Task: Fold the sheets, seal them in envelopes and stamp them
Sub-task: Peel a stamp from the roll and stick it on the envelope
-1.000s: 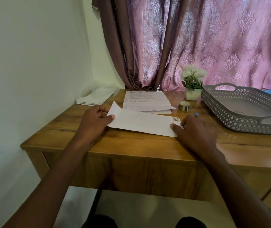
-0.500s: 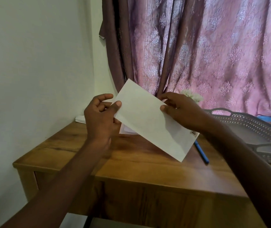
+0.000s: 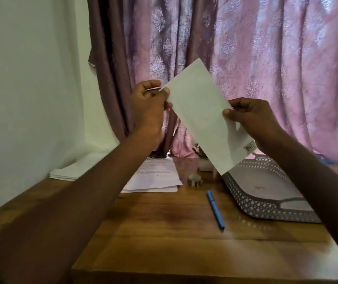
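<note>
Envelope: the white rectangular paper envelope (image 3: pixel 203 117) is now held in the air, tilted, its upper corner high and its lower corner down toward the tray. A second ago it lay flat on the bench under both hands; half a second ago it was already lifted, lower than now.
Stamp: a small printed stamp (image 3: pixel 249 148) shows at the envelope's lower right corner, just below the right hand.
Left hand: the left hand (image 3: pixel 148 105) has its grip clamped on the envelope's upper left edge, thumb in front and fingers curled behind. A thin white edge, possibly the flap, shows at the fingertips; whether it is open or stuck down cannot be told.
Right hand: the right hand (image 3: pixel 252 117) has its grip clamped on the envelope's right long edge, thumb on the near face.
Bench: the brown wooden bench (image 3: pixel 164 238) lies well below both grips.
Below the grips: a stack of white printed sheets (image 3: pixel 155 177), a blue pen (image 3: pixel 215 210), and a grey perforated plastic tray (image 3: pixel 266 193) under the right hand.
Left of the left grip: a pile of white blank envelopes (image 3: pixel 67 171) by the wall.
Meaning for the task: the envelope already carries its stamp and is off the bench, so it is probably being checked or sealed before it is set aside. The sheet stack indicates further cycles remain.
</note>
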Demonstrator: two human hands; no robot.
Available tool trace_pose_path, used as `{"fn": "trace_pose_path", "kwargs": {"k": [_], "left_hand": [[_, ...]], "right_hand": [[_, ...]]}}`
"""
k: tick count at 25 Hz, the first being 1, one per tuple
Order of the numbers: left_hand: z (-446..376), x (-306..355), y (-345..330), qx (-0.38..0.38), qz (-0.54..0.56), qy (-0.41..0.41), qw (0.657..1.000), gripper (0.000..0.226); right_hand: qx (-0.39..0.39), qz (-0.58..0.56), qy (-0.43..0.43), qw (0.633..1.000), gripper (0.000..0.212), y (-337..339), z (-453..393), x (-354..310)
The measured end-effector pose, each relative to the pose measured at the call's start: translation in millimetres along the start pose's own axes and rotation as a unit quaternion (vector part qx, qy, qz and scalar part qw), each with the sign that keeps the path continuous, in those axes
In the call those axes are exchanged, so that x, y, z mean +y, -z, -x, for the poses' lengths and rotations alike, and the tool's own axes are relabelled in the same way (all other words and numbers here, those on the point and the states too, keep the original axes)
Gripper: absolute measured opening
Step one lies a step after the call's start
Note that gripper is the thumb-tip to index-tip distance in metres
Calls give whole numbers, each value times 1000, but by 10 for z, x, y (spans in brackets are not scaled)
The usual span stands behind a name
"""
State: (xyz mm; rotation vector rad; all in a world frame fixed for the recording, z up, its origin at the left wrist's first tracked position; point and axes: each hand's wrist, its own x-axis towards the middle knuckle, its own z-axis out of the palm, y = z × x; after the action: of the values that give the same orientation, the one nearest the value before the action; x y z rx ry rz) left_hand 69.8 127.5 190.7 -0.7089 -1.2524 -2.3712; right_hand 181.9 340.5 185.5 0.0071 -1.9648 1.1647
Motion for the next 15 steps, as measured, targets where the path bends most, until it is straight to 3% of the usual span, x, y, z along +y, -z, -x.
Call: {"fn": "trace_pose_path", "kwargs": {"k": [6, 10, 13, 15], "left_hand": [[-205, -620, -1067, -82, -65, 21, 994, 24], [-92, -1297, -1306, -51, -192, 110, 974, 24], [63, -1733, -1276, -76, -225, 195, 952, 19], [131, -1939, -1241, -102, -270, 197, 937, 20]], "right_hand": [[53, -32, -108, 992, 12, 720, -175, 531], [38, -49, -251, 966, 24, 993, -74, 950], [12, 17, -310, 950, 20, 977, 61, 1307], [-15, 79, -338, 938, 15, 931, 117, 1515]]}}
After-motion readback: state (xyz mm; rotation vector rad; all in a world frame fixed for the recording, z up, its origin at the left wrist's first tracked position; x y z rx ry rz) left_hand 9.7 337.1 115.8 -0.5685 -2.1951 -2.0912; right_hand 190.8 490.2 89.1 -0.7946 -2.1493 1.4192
